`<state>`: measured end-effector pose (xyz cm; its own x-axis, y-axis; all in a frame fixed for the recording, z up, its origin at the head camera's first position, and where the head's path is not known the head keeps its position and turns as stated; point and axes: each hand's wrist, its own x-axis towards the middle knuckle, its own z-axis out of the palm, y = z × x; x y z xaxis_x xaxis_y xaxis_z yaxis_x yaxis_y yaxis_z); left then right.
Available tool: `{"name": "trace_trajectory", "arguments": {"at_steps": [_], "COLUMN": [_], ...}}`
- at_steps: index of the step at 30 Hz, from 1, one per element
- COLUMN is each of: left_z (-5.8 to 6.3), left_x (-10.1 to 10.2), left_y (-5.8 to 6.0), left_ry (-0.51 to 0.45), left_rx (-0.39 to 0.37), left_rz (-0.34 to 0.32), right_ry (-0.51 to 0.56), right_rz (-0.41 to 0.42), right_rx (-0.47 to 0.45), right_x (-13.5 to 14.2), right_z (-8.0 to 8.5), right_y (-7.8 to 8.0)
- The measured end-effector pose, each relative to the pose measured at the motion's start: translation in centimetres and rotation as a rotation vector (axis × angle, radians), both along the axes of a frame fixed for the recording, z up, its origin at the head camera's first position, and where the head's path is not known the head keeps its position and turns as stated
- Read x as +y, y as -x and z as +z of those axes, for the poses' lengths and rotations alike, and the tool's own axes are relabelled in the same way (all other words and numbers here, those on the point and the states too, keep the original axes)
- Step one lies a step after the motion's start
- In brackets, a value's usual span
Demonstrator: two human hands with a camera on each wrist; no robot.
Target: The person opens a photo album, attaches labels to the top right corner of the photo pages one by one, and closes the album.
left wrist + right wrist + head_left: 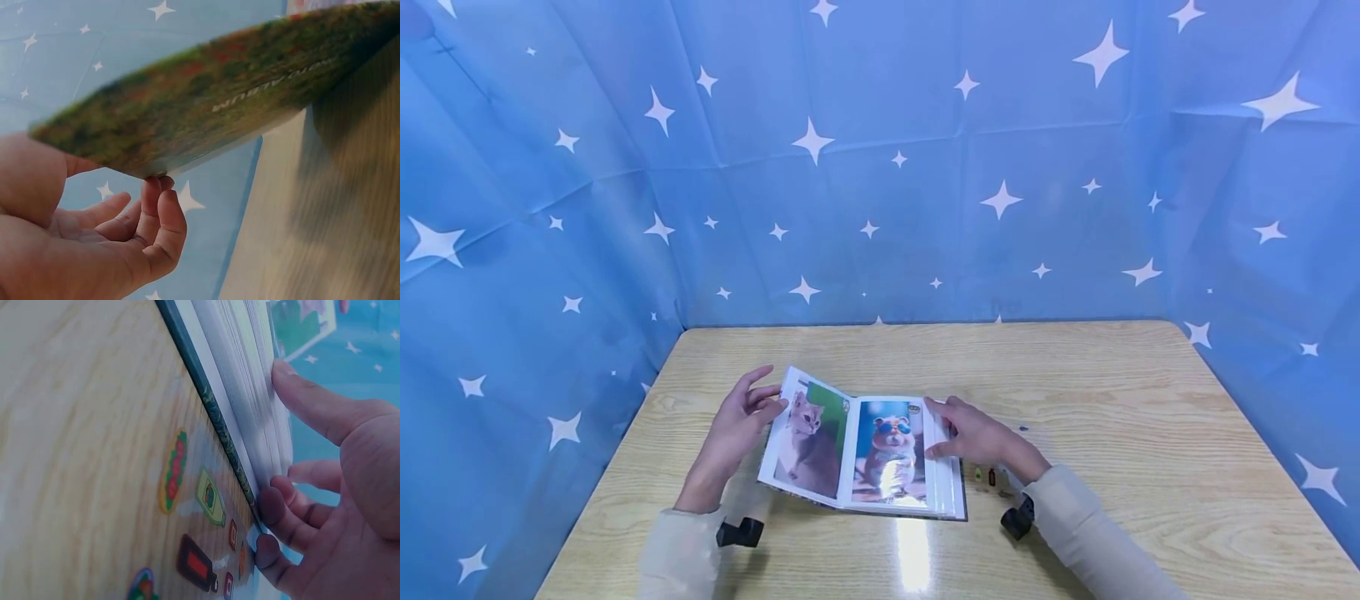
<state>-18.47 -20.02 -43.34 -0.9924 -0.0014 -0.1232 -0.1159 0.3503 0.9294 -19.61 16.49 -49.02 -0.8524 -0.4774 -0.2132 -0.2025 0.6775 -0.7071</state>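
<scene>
An open photo album (846, 454) lies on the table, its left side tilted up. On the left page is a cat photo (808, 442); on the right page, a hamster in sunglasses (891, 450). My left hand (733, 433) holds the left cover by its outer edge, the thumb on the page side. From the left wrist the cover's leafy outside (206, 94) shows, with faint lettering. My right hand (977, 433) rests at the right page's outer edge. In the right wrist view its thumb (312, 397) touches the page stack (244, 381), and its loosely bent fingers touch the stack's side.
A clear sheet with small food and bottle stickers (199, 562) lies beside the album, partly under my right wrist. The wooden table (1112, 400) extends to a blue star-patterned curtain (925, 233) at the back and sides.
</scene>
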Motion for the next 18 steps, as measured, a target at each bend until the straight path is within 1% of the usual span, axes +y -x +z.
{"name": "trace_trajectory", "arguments": {"at_steps": [8,14,18], "left_z": [0.5,0.6,0.9], "left_x": [1.6,3.4,4.7], "left_y": [0.2,0.2,0.0], "left_ry": [-0.032,-0.088,-0.088], "left_rx": [0.066,0.089,0.109], "left_rz": [-0.031,-0.053,-0.074], "right_ry": [0.006,0.0,0.001], "right_rz": [0.011,0.023,0.023], "right_rx": [0.005,0.028,0.032], "right_x": [0.1,0.2,0.1], "right_z": [-0.1,-0.4,-0.3], "right_y": [0.1,0.2,0.2]}}
